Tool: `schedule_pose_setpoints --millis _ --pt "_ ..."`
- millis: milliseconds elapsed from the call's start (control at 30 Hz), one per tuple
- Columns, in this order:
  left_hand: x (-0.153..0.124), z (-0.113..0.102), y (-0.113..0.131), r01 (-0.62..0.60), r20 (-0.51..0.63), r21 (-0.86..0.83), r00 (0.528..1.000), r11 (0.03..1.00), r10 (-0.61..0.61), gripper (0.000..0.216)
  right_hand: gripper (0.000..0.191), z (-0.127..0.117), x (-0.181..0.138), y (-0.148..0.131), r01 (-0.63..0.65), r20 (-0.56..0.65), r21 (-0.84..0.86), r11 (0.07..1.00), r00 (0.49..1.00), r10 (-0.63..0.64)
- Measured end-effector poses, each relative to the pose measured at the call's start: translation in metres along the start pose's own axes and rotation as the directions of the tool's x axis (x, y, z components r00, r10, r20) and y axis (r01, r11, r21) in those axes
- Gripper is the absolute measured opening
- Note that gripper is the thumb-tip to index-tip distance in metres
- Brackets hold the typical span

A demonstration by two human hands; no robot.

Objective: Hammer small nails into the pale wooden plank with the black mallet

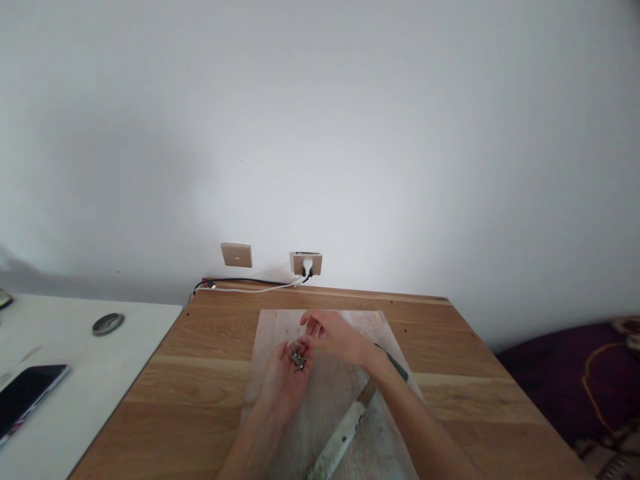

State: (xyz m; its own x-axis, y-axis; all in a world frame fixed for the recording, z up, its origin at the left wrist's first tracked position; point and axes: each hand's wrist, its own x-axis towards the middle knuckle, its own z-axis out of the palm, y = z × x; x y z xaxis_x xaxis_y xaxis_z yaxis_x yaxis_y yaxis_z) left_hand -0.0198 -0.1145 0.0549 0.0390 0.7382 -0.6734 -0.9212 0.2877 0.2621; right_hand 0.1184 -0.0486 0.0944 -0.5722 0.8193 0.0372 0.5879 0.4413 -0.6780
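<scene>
My left hand (290,381) is palm up and cupped around a small heap of metal screws or nails (298,360); they are too small to tell which. Just above it hovers my right hand (330,335), with bent fingers and the thumb apart from the forefinger. Its thumb tip is close to the heap, and I see nothing between the fingers. Both hands are over a worn, pale board (320,417). A hammer with a white-smeared handle (341,437) lies on this board under my right forearm, which hides part of it; its dark head (399,368) shows beyond the arm.
The board rests on a wooden table (200,380) against a white wall. Cables (245,288) run along its back edge to a wall socket (316,264). On a white table at left are a phone (30,393) and a round grey lid-like object (107,324). Purple fabric (555,373) lies at right.
</scene>
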Motion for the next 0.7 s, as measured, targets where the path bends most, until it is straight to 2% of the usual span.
schedule_pose_setpoints --millis 100,167,200,233,267,333,400,433,500,567,700 --pt "0.004 0.005 -0.005 -0.031 0.036 0.136 0.999 0.99 0.026 0.025 0.021 -0.012 -0.037 -0.002 0.0 -0.112 0.068 0.998 0.994 0.008" --pt "0.008 0.008 -0.01 -0.05 0.137 0.337 0.991 0.94 0.004 0.022 0.021 -0.017 -0.062 0.005 -0.033 -0.208 0.097 0.995 0.977 0.053" --pt "0.011 0.009 -0.012 -0.08 0.202 0.473 0.979 0.878 -0.02 0.021 0.021 -0.018 -0.074 0.01 -0.053 -0.262 0.112 0.992 0.962 0.081" --pt "0.014 0.011 -0.015 -0.134 0.268 0.614 0.962 0.778 -0.046 0.022 0.022 -0.018 -0.086 0.015 -0.071 -0.314 0.128 0.989 0.943 0.108" --pt "0.017 0.013 -0.017 -0.222 0.337 0.738 0.939 0.638 -0.063 0.022 0.022 -0.016 -0.099 0.02 -0.088 -0.36 0.148 0.985 0.923 0.136" --pt "0.023 0.016 -0.02 -0.459 0.497 0.845 0.863 0.274 -0.089 0.018 0.023 -0.012 -0.123 0.029 -0.118 -0.421 0.196 0.973 0.886 0.193" --pt "0.029 0.019 -0.022 -0.65 0.635 0.757 0.757 -0.072 -0.151 0.006 0.024 -0.007 -0.146 0.034 -0.154 -0.446 0.232 0.961 0.861 0.246" --pt "0.031 0.02 -0.022 -0.699 0.672 0.683 0.715 -0.211 -0.193 0.006 0.025 -0.005 -0.157 0.035 -0.175 -0.453 0.241 0.955 0.85 0.27" --pt "0.035 0.02 -0.021 -0.727 0.691 0.555 0.674 -0.404 -0.262 0.016 0.026 -0.002 -0.175 0.036 -0.22 -0.468 0.253 0.942 0.824 0.319" --pt "0.038 0.019 -0.02 -0.726 0.695 0.473 0.656 -0.499 -0.294 0.023 0.027 0.0 -0.19 0.038 -0.258 -0.491 0.262 0.93 0.794 0.359" --pt "0.042 0.015 -0.019 -0.751 0.736 0.41 0.607 -0.518 -0.298 0.03 0.029 0.007 -0.211 0.043 -0.297 -0.531 0.275 0.914 0.746 0.402"
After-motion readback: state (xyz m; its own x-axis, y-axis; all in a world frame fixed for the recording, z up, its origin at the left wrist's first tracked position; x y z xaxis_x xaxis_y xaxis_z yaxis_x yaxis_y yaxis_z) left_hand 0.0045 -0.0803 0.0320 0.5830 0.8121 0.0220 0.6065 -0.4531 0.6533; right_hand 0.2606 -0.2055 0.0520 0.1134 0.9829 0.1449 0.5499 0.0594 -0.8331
